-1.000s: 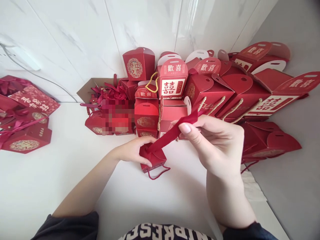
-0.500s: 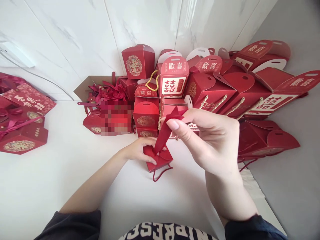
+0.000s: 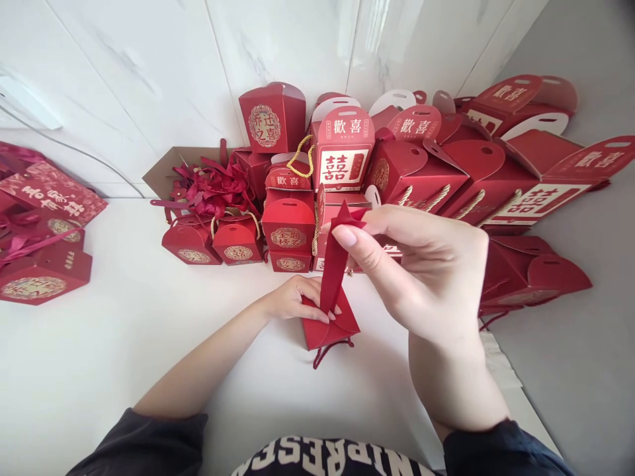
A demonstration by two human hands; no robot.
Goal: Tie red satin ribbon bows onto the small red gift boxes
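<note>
Head camera: two bare hands share one red ribbon (image 3: 334, 271) and one small red box (image 3: 344, 324). The right hand (image 3: 429, 277) pinches the ribbon's upper end between thumb and fingers, holding it upright over the box. The left hand (image 3: 295, 297) lies on the box top, its fingers narrowed about the ribbon's lower end; whether they grip it, I cannot tell. One cord handle (image 3: 317, 360) hangs at the box's near side.

Behind the left hand, one brown carton (image 3: 161, 173) holds a tangle of red ribbons (image 3: 213, 188), too many to count, with two small lidded boxes (image 3: 239, 239) just in front. A crowd of red boxes (image 3: 496, 178), overlapping too much to count, reaches to the right; at least three ribboned boxes (image 3: 59, 261) sit far left.

The surface (image 3: 124, 284) is white, meeting a marbled tile wall (image 3: 288, 39) behind and a grey wall (image 3: 590, 218) at right.
</note>
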